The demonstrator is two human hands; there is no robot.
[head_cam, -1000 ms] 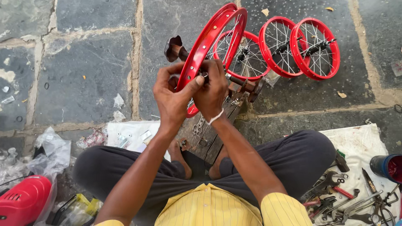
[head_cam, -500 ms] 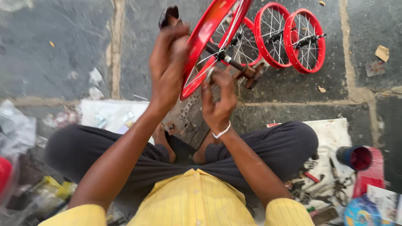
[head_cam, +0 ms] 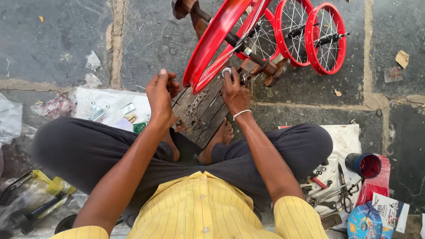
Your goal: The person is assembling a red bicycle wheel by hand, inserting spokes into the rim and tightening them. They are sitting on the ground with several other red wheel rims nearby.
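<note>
A person in a yellow striped shirt (head_cam: 199,208) and dark trousers sits cross-legged on grey stone paving (head_cam: 53,44), bare feet tucked against a worn wooden board (head_cam: 201,117) that lies in front of the knees. Two finished red spoked wheels (head_cam: 310,33) stand just beyond, side by side. A white cloth (head_cam: 106,104) at the left carries small metal fittings; another white cloth (head_cam: 345,141) at the right carries pliers and wrenches (head_cam: 330,192), next to a dark cup with a red inside (head_cam: 365,164). Crumpled plastic wrap (head_cam: 11,119) lies at the far left.

The red wheel rim (head_cam: 212,44) with its black axle (head_cam: 230,37) stands tilted over the far end of the board, crossing in front of the finished wheels. The right hand (head_cam: 234,88) sits under the rim's lower edge, fingers pinching a small silver part (head_cam: 226,71) against it. The left hand (head_cam: 160,95) hangs loosely curled just left of the rim, holding nothing that can be seen, near but not touching the rim.
</note>
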